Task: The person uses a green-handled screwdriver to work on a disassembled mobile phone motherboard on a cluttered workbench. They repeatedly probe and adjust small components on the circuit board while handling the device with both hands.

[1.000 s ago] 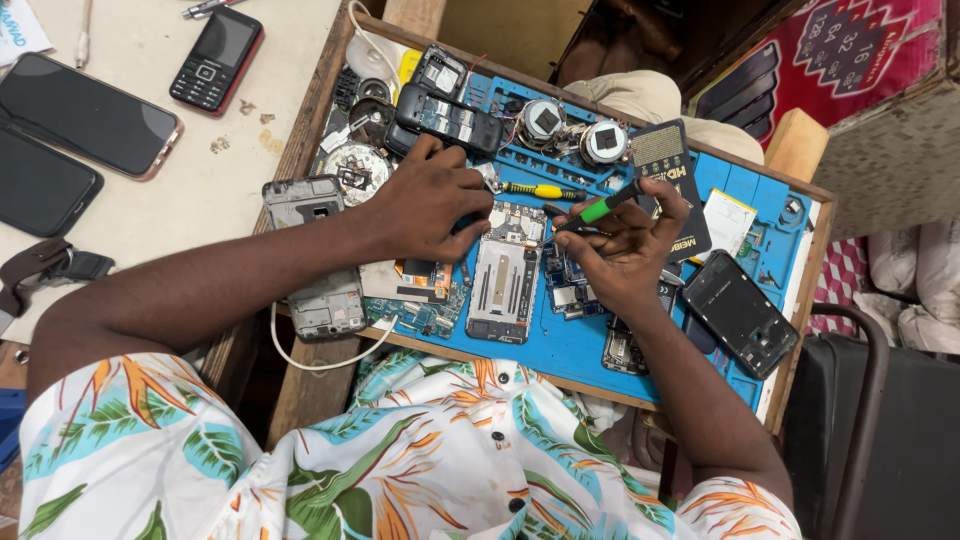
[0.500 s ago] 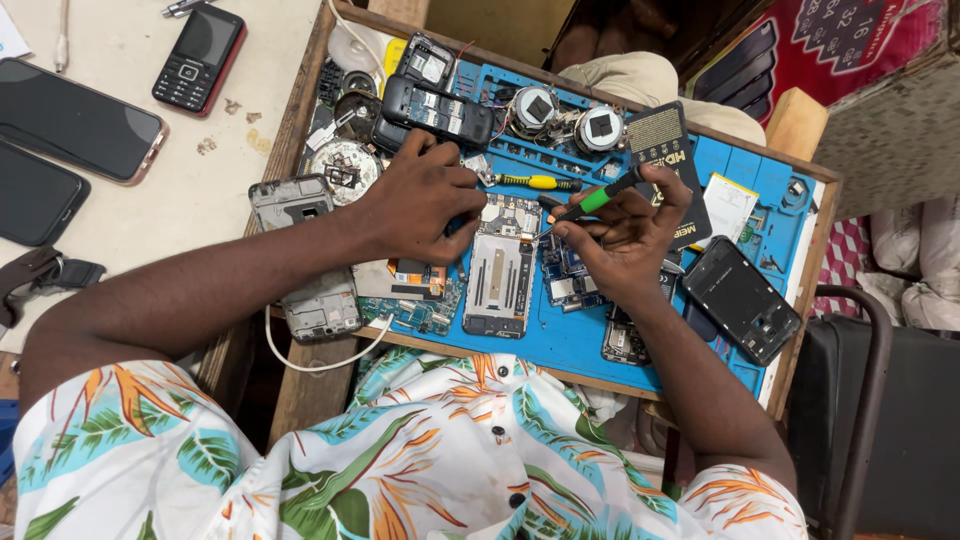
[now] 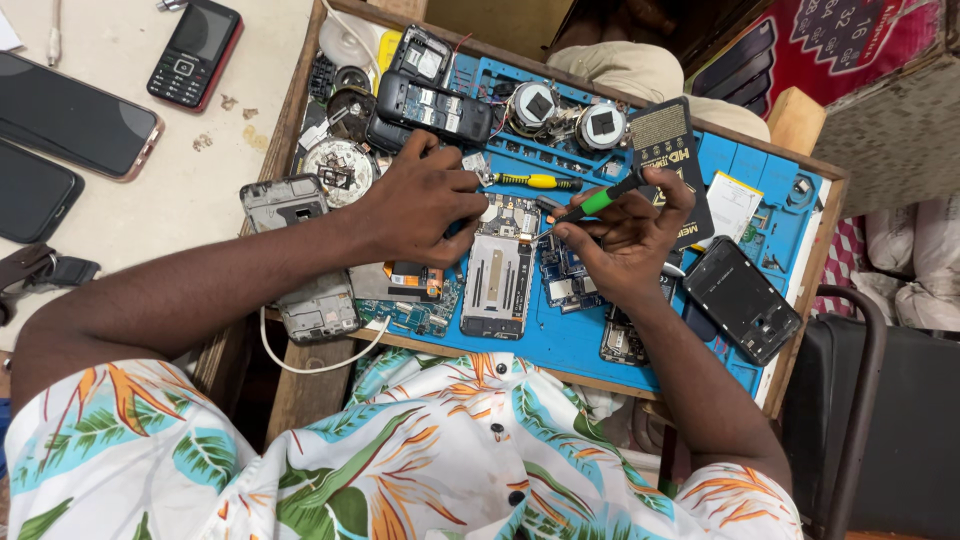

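I take the blue work mat (image 3: 560, 345) as my marker. In the middle of it lies an open phone (image 3: 497, 272), back off, metal inside showing. My left hand (image 3: 425, 205) rests on the top end of that phone, fingers curled down to hold it flat. My right hand (image 3: 625, 240) is closed around a green-handled screwdriver (image 3: 590, 204) — its tip points at the top end of the phone, right beside my left fingers.

I think the job is partway. The cover is already off, and small boards (image 3: 565, 275) lie loose on the mat just right of the phone. I cannot tell which screws are out.

A yellow screwdriver (image 3: 530, 181) lies near the mat's top edge. A black phone shell (image 3: 740, 300) sits toward the right side — apart from my hands.
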